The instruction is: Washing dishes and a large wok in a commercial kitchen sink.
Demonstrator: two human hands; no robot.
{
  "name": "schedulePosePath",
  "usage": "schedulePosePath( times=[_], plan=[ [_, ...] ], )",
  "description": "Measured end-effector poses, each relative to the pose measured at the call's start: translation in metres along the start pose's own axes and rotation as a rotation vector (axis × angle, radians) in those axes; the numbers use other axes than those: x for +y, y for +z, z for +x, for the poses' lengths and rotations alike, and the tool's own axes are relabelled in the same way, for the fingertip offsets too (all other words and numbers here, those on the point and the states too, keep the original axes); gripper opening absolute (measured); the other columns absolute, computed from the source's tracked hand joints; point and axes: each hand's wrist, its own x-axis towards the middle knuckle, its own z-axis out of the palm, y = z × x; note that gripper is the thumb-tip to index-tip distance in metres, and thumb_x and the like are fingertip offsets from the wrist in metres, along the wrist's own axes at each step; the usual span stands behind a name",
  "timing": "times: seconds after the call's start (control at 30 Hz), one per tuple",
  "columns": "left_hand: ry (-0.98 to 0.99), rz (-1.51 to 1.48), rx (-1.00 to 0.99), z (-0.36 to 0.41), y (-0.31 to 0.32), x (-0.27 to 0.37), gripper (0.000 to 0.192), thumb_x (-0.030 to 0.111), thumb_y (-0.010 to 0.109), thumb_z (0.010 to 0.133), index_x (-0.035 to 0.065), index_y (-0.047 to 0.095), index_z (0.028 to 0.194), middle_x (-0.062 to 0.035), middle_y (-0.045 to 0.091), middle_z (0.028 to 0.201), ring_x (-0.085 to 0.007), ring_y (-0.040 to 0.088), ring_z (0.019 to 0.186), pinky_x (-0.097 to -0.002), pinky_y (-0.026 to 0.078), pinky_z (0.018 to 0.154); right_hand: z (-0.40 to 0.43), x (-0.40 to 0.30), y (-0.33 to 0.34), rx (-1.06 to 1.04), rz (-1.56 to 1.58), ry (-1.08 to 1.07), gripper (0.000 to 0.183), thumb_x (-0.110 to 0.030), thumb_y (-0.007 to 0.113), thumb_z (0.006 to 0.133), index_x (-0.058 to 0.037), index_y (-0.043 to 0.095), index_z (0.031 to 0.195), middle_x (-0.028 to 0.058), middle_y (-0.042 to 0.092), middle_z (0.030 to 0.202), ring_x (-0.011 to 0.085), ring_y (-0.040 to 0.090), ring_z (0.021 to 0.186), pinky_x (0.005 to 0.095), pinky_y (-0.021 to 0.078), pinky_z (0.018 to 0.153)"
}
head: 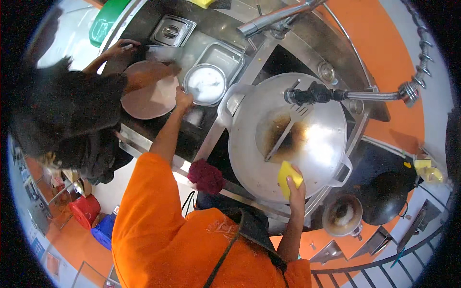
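My right hand (pixel 298 190) grips a yellow sponge (pixel 287 174) over the near side of a large aluminium wok (pixel 248 151). Brown residue stains the wok's bottom, where a slotted metal turner (pixel 282 138) rests with its head pointing away from me. My left hand (pixel 184 98) holds the near-left rim of a round metal container (pixel 207 84) with white, foamy-looking contents. Beneath that container's far edge is a rectangular steel pan (pixel 225 54). A dark red cloth (pixel 206 176) hangs over the counter's front edge, left of the wok.
At left, a person in dark clothing (pixel 72 115) reaches over a wide round basin (pixel 142 102). A chrome faucet (pixel 273 19) and a spray hose nozzle (pixel 313 94) extend over the sink and wok. To the right are a dark wok (pixel 385 196) and a smaller stained pan (pixel 342 216).
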Motion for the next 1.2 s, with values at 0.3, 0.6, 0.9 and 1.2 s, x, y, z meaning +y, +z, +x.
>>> schedulePosePath(
  times=[0.3, 0.6, 0.9, 1.2],
  plan=[
    [0.059, -0.172, -0.033, -0.086, -0.098, 0.061, 0.052, -0.005, 0.051, 0.074, 0.0048, 0.032, 0.121, -0.025, 0.057, 0.097, -0.032, 0.067, 0.073, -0.0404, 0.061, 0.052, 0.06, -0.102, 0.121, -0.341, -0.538, -0.922, 0.063, -0.018, 0.075, 0.077, -0.0056, 0.049, 0.133, 0.0179, 0.048, 0.134, 0.035, 0.047, 0.123, 0.0412, 0.0376, 0.106],
    [0.082, -0.493, -0.096, -0.216, -0.146, 0.108, 0.056, -0.013, 0.046, 0.075, 0.0074, 0.029, 0.124, -0.0242, 0.053, 0.113, -0.0331, 0.065, 0.093, -0.044, 0.063, 0.067, 0.087, -0.12, 0.304, -0.183, -1.043, -1.34, 0.057, -0.022, 0.071, 0.073, -0.0129, 0.055, 0.128, 0.0178, 0.043, 0.135, 0.0383, 0.037, 0.128, 0.0508, 0.0364, 0.103],
    [0.121, -0.535, -0.164, -0.284, -0.099, 0.129, 0.058, -0.015, 0.049, 0.077, 0.0058, 0.026, 0.126, -0.0249, 0.053, 0.111, -0.0346, 0.066, 0.088, -0.0455, 0.063, 0.069, 0.095, -0.099, 0.247, -0.254, -1.078, -1.058, 0.053, -0.017, 0.065, 0.074, -0.0186, 0.053, 0.126, 0.0192, 0.048, 0.124, 0.0434, 0.052, 0.107, 0.0541, 0.0474, 0.086],
    [0.155, -0.503, -0.439, -0.322, -0.015, 0.131, 0.055, -0.013, 0.049, 0.08, 0.0078, 0.026, 0.125, -0.0243, 0.054, 0.11, -0.0319, 0.065, 0.088, -0.0445, 0.062, 0.066, 0.114, -0.094, 0.139, -0.143, -0.793, -0.288, 0.056, -0.052, 0.057, 0.079, 0.0, 0.069, 0.097, 0.0313, 0.064, 0.101, 0.0406, 0.064, 0.097, 0.0494, 0.0486, 0.087]
  ],
)
